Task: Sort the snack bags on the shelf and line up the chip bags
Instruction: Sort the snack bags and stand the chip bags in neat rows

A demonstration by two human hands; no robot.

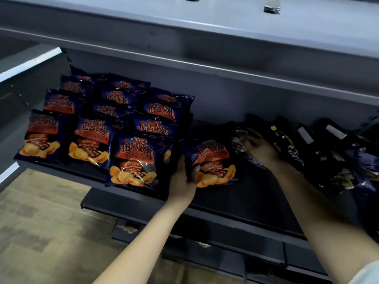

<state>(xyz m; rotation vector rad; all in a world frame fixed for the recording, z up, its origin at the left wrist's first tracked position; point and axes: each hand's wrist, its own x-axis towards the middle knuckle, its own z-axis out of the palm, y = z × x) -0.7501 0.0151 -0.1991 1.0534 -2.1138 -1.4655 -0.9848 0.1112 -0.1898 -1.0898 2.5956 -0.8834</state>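
The left hand (182,179) holds one chip bag (213,162) by its left side, with the thumb on the front and the fingers curled round the edge. The bag is dark blue with orange fire and yellow chips on it, and it leans a little to the right. Its bottom is down on the dark shelf (246,199), near the front edge. The right hand (258,149) reaches farther back and to the right, into a heap of dark snack bags (328,152). Its fingers (243,138) are bent and touch the bags there, but it is too dark and blurry to tell if they hold one. The heap is messy, with the bags tipped this way and that. Just to the left of the held bag are the rows of chip bags (114,119), all the same kind. They lie in three lines that go from the front of the shelf to the back, each bag partly over the next. Above them is the grey upper shelf (225,37). Below, on the left, you can see the tan floor (41,222).
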